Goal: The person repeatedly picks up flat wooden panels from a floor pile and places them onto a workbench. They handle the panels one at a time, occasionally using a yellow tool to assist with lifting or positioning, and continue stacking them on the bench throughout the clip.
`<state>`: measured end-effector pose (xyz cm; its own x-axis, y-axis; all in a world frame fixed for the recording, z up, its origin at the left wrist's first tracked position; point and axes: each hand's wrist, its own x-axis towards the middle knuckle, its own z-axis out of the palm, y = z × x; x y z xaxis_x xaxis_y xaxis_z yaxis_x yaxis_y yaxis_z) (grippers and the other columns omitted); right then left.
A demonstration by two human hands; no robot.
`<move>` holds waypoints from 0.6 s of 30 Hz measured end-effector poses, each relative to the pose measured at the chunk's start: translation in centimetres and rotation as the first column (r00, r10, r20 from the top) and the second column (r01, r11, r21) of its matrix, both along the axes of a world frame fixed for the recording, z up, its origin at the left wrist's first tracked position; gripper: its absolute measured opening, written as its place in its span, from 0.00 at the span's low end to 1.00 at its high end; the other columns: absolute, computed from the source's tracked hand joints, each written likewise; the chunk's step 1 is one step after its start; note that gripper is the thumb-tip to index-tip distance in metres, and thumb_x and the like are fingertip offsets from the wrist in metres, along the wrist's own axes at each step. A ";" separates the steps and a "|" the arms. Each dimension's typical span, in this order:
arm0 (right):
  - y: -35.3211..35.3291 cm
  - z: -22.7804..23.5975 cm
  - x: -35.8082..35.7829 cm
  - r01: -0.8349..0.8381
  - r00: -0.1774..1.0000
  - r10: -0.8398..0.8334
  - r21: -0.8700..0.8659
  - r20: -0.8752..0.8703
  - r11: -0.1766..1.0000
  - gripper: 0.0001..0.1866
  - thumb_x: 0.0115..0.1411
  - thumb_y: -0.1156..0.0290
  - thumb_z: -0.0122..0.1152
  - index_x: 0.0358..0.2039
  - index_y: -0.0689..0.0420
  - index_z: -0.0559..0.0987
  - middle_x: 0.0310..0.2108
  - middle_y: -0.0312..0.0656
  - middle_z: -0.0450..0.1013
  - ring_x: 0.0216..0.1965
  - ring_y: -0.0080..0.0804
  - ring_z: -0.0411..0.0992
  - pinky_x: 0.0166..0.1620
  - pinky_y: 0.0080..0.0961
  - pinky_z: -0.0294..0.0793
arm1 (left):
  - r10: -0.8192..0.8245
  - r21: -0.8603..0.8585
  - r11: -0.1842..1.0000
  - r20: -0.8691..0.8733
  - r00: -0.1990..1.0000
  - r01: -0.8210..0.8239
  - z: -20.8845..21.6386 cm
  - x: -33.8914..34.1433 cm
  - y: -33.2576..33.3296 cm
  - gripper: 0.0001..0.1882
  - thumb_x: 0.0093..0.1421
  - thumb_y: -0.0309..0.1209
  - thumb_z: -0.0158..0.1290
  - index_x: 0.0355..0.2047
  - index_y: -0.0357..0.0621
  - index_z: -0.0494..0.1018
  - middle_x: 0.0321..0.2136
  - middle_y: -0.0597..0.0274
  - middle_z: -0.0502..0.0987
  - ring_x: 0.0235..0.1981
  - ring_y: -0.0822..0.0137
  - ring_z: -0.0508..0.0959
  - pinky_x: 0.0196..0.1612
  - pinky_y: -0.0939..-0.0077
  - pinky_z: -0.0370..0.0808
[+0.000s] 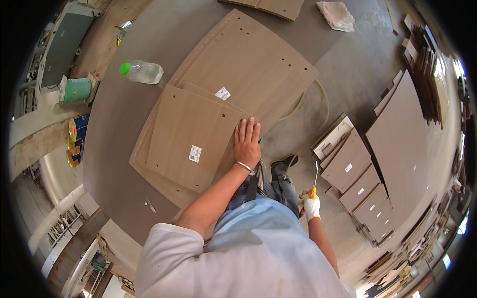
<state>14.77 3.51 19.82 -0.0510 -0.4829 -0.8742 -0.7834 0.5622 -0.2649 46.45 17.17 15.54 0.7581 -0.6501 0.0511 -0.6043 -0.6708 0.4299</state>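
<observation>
My bare left hand lies flat with its fingers stretched out at the right edge of a small brown panel. This panel has drilled holes and a white label. It rests on other panels, over a larger brown board that also has holes and a label. Low on the right, away from the boards, my right hand in a white glove is closed around a yellow air blow gun whose thin metal nozzle points up. The glove hides part of its handle.
The stack lies on a wide brown table. A clear bottle with a green cap stands left of it. Beyond are more boards and a pale crumpled bundle. A yellow hose crosses the floor; labelled panels stand at right.
</observation>
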 end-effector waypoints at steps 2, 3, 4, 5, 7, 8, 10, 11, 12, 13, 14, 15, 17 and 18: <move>0.0 -0.5 0.5 0.022 1.000 -0.022 0.002 0.008 1.000 0.09 0.55 0.78 0.53 0.37 0.57 0.77 0.31 0.43 0.76 0.22 0.30 0.75 0.25 0.25 0.71 | 0.009 -0.018 1.000 -0.012 1.000 -0.009 -0.1 0.1 -0.2 0.34 0.54 0.23 0.51 0.64 0.40 0.64 0.70 0.49 0.57 0.72 0.43 0.52 0.72 0.42 0.48; 0.1 -0.7 0.5 0.033 0.999 -0.033 0.003 0.011 0.999 0.09 0.55 0.78 0.53 0.37 0.57 0.77 0.31 0.43 0.76 0.22 0.31 0.75 0.26 0.25 0.72 | 0.013 -0.028 1.000 -0.019 1.000 -0.013 0.2 0.0 -0.4 0.34 0.54 0.23 0.51 0.63 0.39 0.64 0.70 0.49 0.56 0.72 0.42 0.51 0.72 0.41 0.48; 0.2 -1.0 0.2 0.043 0.999 -0.043 0.005 0.012 0.999 0.09 0.55 0.78 0.54 0.37 0.57 0.77 0.31 0.43 0.77 0.23 0.31 0.76 0.26 0.25 0.72 | 0.033 -0.013 0.999 -0.057 0.998 -0.034 0.7 -0.2 -0.9 0.34 0.54 0.23 0.51 0.64 0.37 0.63 0.71 0.46 0.55 0.72 0.41 0.50 0.72 0.39 0.47; 0.5 -2.2 -0.8 0.054 0.998 -0.054 0.004 0.008 0.999 0.09 0.56 0.77 0.56 0.38 0.56 0.79 0.31 0.40 0.78 0.23 0.29 0.77 0.18 0.27 0.70 | 0.055 0.002 0.998 -0.094 0.994 -0.055 1.2 -0.7 -1.5 0.34 0.54 0.24 0.51 0.64 0.35 0.62 0.71 0.44 0.53 0.73 0.39 0.48 0.71 0.38 0.45; 0.8 -2.7 -0.8 0.048 0.999 -0.048 0.033 0.017 0.998 0.10 0.56 0.77 0.56 0.39 0.56 0.80 0.32 0.41 0.78 0.23 0.30 0.77 0.18 0.27 0.70 | 0.110 0.013 0.994 -0.152 0.982 -0.109 1.8 -1.2 -2.8 0.35 0.54 0.25 0.51 0.64 0.31 0.59 0.71 0.39 0.50 0.73 0.36 0.45 0.71 0.35 0.42; 0.9 -2.9 -0.8 0.044 0.999 -0.045 0.047 0.020 0.998 0.11 0.56 0.77 0.56 0.39 0.56 0.80 0.33 0.41 0.78 0.23 0.30 0.77 0.18 0.27 0.70 | 0.138 0.004 0.990 -0.178 0.974 -0.140 1.9 -1.6 -3.4 0.36 0.54 0.25 0.51 0.64 0.29 0.57 0.71 0.36 0.48 0.73 0.34 0.43 0.71 0.34 0.41; 1.1 -4.0 -0.8 0.080 0.996 -0.084 0.092 0.042 0.993 0.12 0.56 0.77 0.56 0.41 0.58 0.80 0.33 0.42 0.78 0.24 0.31 0.77 0.18 0.27 0.70 | 0.180 0.000 0.983 -0.201 0.963 -0.184 1.6 -2.0 -4.2 0.37 0.54 0.26 0.51 0.64 0.27 0.55 0.71 0.32 0.46 0.73 0.32 0.42 0.71 0.33 0.39; 1.3 -4.4 -1.0 0.082 0.996 -0.086 0.108 0.035 0.991 0.13 0.55 0.78 0.56 0.42 0.59 0.80 0.33 0.42 0.78 0.25 0.31 0.77 0.19 0.27 0.71 | 0.194 0.003 0.980 -0.201 0.960 -0.197 1.5 -2.2 -4.4 0.37 0.54 0.27 0.51 0.64 0.26 0.55 0.70 0.30 0.46 0.73 0.31 0.42 0.71 0.32 0.39; 1.6 -5.0 -1.0 0.089 0.995 -0.094 0.122 0.034 0.988 0.14 0.55 0.78 0.56 0.42 0.59 0.80 0.33 0.41 0.78 0.25 0.31 0.77 0.20 0.27 0.72 | 0.202 0.003 0.979 -0.195 0.960 -0.206 1.4 -2.2 -4.5 0.37 0.55 0.27 0.51 0.64 0.26 0.54 0.70 0.29 0.46 0.72 0.30 0.42 0.70 0.31 0.38; 1.9 -5.4 -1.1 0.069 0.997 -0.074 0.125 0.037 0.990 0.14 0.55 0.78 0.56 0.43 0.59 0.80 0.33 0.41 0.78 0.25 0.30 0.77 0.22 0.27 0.73 | 0.203 -0.015 0.977 -0.199 0.959 -0.211 1.3 -2.3 -4.6 0.37 0.54 0.26 0.50 0.64 0.26 0.54 0.70 0.29 0.46 0.72 0.30 0.41 0.71 0.32 0.38; 2.2 -5.8 -1.2 0.048 0.998 -0.054 0.129 0.040 0.991 0.14 0.55 0.79 0.55 0.43 0.60 0.80 0.33 0.41 0.78 0.26 0.30 0.77 0.23 0.27 0.74 | 0.205 -0.033 0.976 -0.204 0.957 -0.216 1.2 -2.4 -4.5 0.37 0.54 0.26 0.49 0.64 0.26 0.54 0.70 0.28 0.45 0.72 0.29 0.40 0.71 0.32 0.37; 2.4 -6.3 -1.5 0.025 0.999 -0.030 0.135 0.040 0.991 0.15 0.55 0.79 0.55 0.44 0.60 0.80 0.33 0.41 0.78 0.26 0.30 0.76 0.25 0.27 0.74 | 0.210 -0.047 0.973 -0.210 0.955 -0.225 1.1 -2.5 -4.6 0.37 0.54 0.25 0.48 0.65 0.26 0.54 0.71 0.28 0.44 0.73 0.29 0.40 0.71 0.33 0.36; 2.9 -7.5 -1.9 -0.016 0.999 0.010 0.150 0.043 0.989 0.15 0.55 0.79 0.55 0.44 0.60 0.80 0.33 0.40 0.77 0.27 0.29 0.76 0.29 0.25 0.75 | 0.212 -0.055 0.972 -0.213 0.954 -0.229 1.0 -2.6 -4.3 0.37 0.54 0.25 0.48 0.65 0.27 0.54 0.71 0.29 0.44 0.73 0.29 0.40 0.71 0.33 0.35; 3.0 -8.3 -1.9 -0.033 0.999 0.026 0.153 0.048 0.988 0.15 0.55 0.80 0.55 0.43 0.61 0.80 0.33 0.40 0.77 0.27 0.28 0.76 0.31 0.25 0.75 | 0.209 -0.064 0.972 -0.212 0.955 -0.227 0.8 -2.4 -4.4 0.37 0.54 0.25 0.48 0.65 0.27 0.54 0.71 0.29 0.44 0.73 0.29 0.40 0.71 0.33 0.35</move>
<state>12.84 6.53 11.56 0.0031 -0.3429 -0.9394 -0.7896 0.5756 -0.2127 44.03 12.74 16.37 0.8811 -0.4677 -0.0695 -0.3415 -0.7311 0.5907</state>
